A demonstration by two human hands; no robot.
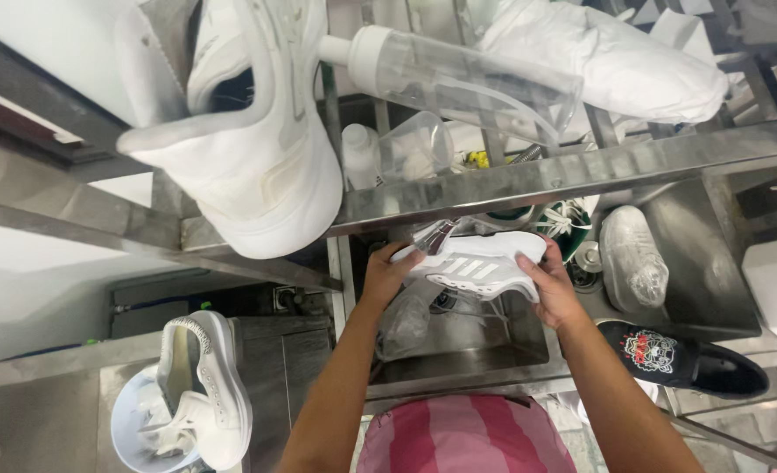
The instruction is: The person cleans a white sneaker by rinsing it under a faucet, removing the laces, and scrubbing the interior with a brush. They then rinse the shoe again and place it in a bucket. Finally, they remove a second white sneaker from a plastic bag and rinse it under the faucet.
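A white sneaker with grey side stripes (476,263) is held on its side over a steel sink (458,346). My left hand (386,273) grips its heel end, beside a metal faucet spout (435,236). The toe end rests in my right hand (553,285). Below the shoe, inside the sink, lies a crumpled clear plastic bag (406,320).
A big white sneaker (248,140) and a clear bottle (467,74) stand on the steel shelf (528,180) above. A plastic-wrapped shoe (633,254) lies in the right basin, a black embroidered shoe (682,355) on its rim. Another white sneaker (200,385) sits on a basin lower left.
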